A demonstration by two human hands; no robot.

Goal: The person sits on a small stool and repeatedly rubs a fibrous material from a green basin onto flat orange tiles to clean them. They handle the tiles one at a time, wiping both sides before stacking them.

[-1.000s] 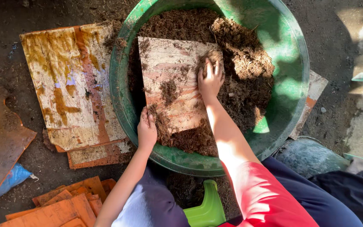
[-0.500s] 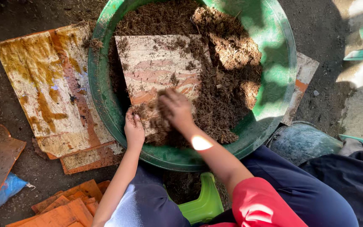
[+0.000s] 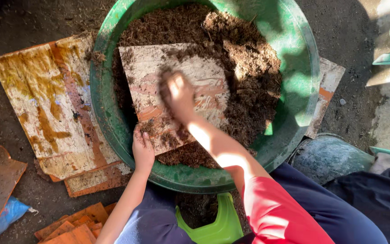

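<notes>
Our left hand (image 3: 142, 149) grips the near edge of the board (image 3: 177, 92), which lies tilted in the green basin (image 3: 301, 68) on brown soil (image 3: 244, 58). Our right hand (image 3: 177, 92) rests flat on the board, blurred, seemingly open. More boards (image 3: 46, 108) lie left.

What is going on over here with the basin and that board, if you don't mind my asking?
A person sits over a green basin filled with brown fibrous material. The left hand grips the near edge of a stained flat board lying in the basin, while the right hand, blurred in motion, is spread flat on its face.
</notes>
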